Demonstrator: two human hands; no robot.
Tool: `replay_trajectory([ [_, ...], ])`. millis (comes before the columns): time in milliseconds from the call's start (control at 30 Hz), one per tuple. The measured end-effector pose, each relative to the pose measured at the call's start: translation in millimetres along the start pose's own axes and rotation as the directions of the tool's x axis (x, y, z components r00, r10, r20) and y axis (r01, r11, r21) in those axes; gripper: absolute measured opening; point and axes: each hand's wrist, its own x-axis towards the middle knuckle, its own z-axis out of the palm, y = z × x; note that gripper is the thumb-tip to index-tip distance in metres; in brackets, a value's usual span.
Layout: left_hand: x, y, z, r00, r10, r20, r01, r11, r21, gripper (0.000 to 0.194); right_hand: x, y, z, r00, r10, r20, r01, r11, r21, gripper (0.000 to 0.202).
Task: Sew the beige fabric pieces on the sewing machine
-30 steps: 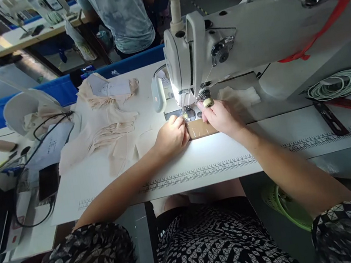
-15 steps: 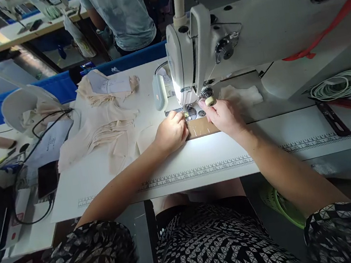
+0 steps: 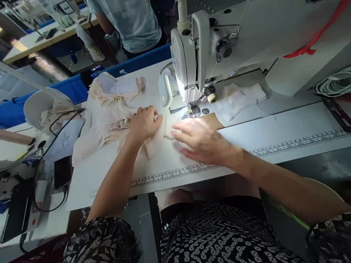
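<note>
Left hand (image 3: pixel 144 125) left of sewing machine (image 3: pixel 190 63), on beige fabric (image 3: pixel 154 144), likely steadying it | right hand (image 3: pixel 199 140) in front of sewing machine | both hands' finger grip: can't tell

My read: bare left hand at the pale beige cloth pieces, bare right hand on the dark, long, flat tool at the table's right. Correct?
Not the right hand: the head view shows it in front of the white sewing machine, apart from the dark tool. The left hand is at the beige cloth.
</note>
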Motion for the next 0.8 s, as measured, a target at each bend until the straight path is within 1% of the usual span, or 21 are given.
replay_trajectory([
  [67, -7, 3, -5.1, 0.997, -0.034, 0.075, 0.036, 0.999, -0.027, 0.014, 6, -22, 2, 0.991, -0.128, 0.043, 0.129, 0.992, 0.001, 0.064],
  [100, -13, 5, -7.1, 0.993, -0.034, 0.112, 0.04, 0.998, -0.054, 0.017, 7, -30, 2, 0.984, -0.166, 0.068, 0.166, 0.986, 0.003, 0.075],
  [167, -26, 5, -10.7, 0.986, -0.008, 0.166, 0.028, 0.992, -0.122, 0.023, 3, -43, 3, 0.975, -0.196, 0.109, 0.195, 0.981, 0.017, 0.093],
  [200, -35, 4, -12.2, 0.983, 0.009, 0.185, 0.02, 0.988, -0.155, 0.025, -3, -47, 3, 0.974, -0.194, 0.116, 0.192, 0.981, 0.024, 0.095],
  [233, -46, 1, -13.4, 0.979, 0.026, 0.201, 0.012, 0.982, -0.187, 0.027, -9, -51, 3, 0.976, -0.187, 0.111, 0.185, 0.982, 0.028, 0.09],
  [267, -58, -2, -14.2, 0.976, 0.04, 0.216, 0.008, 0.976, -0.217, 0.027, -18, -54, 3, 0.979, -0.178, 0.096, 0.176, 0.984, 0.03, 0.078],
  [367, -99, -17, -15.2, 0.962, 0.053, 0.267, 0.029, 0.955, -0.296, 0.024, -46, -65, 4, 0.989, -0.147, -0.02, 0.148, 0.986, 0.075, 0.023],
  [400, -115, -23, -15.8, 0.957, 0.046, 0.285, 0.049, 0.947, -0.318, 0.024, -55, -69, 4, 0.988, -0.13, -0.078, 0.139, 0.982, 0.126, 0.02],
  [467, -149, -37, -19.6, 0.949, -0.006, 0.316, 0.124, 0.927, -0.355, 0.025, -72, -78, -1, 0.985, -0.048, -0.165, 0.1, 0.942, 0.321, 0.028],
  [500, -168, -45, -23.6, 0.942, -0.044, 0.332, 0.174, 0.912, -0.372, 0.027, -80, -82, -4, 0.987, 0.019, -0.162, 0.058, 0.886, 0.461, 0.027],
  [533, -186, -52, -29.1, 0.933, -0.085, 0.351, 0.228, 0.892, -0.39, 0.029, -87, -85, -7, 0.99, 0.093, -0.111, -0.006, 0.792, 0.611, 0.024],
  [567, -205, -58, -36.2, 0.92, -0.121, 0.374, 0.28, 0.869, -0.408, 0.031, -94, -87, -9, 0.987, 0.163, -0.016, -0.096, 0.66, 0.745, 0.021],
  [600, -222, -62, -44.4, 0.904, -0.151, 0.399, 0.329, 0.844, -0.425, 0.033, -102, -89, -10, 0.97, 0.218, 0.107, -0.205, 0.5, 0.841, 0.017],
  [633, -237, -65, -53.0, 0.887, -0.172, 0.429, 0.372, 0.818, -0.44, 0.034, -109, -89, -8, 0.936, 0.256, 0.24, -0.318, 0.333, 0.887, 0.014],
  [667, -250, -65, -61.2, 0.867, -0.186, 0.462, 0.41, 0.792, -0.452, 0.035, -116, -88, -3, 0.887, 0.289, 0.361, -0.42, 0.178, 0.89, 0.012],
  [700, -259, -64, -67.7, 0.844, -0.19, 0.501, 0.445, 0.768, -0.459, 0.037, -124, -87, 5, 0.828, 0.325, 0.457, -0.497, 0.046, 0.867, 0.014],
  [733, -266, -61, -71.7, 0.819, -0.185, 0.543, 0.476, 0.748, -0.463, 0.039, -131, -84, 16, 0.768, 0.373, 0.521, -0.543, -0.052, 0.838, 0.019],
  [767, -269, -57, -72.4, 0.792, -0.171, 0.586, 0.501, 0.732, -0.462, 0.042, -138, -81, 28, 0.717, 0.428, 0.55, -0.565, -0.105, 0.818, 0.025],
  [800, -270, -54, -69.3, 0.763, -0.15, 0.629, 0.519, 0.722, -0.458, 0.045, -144, -77, 43, 0.679, 0.489, 0.548, -0.57, -0.12, 0.813, 0.032],
])
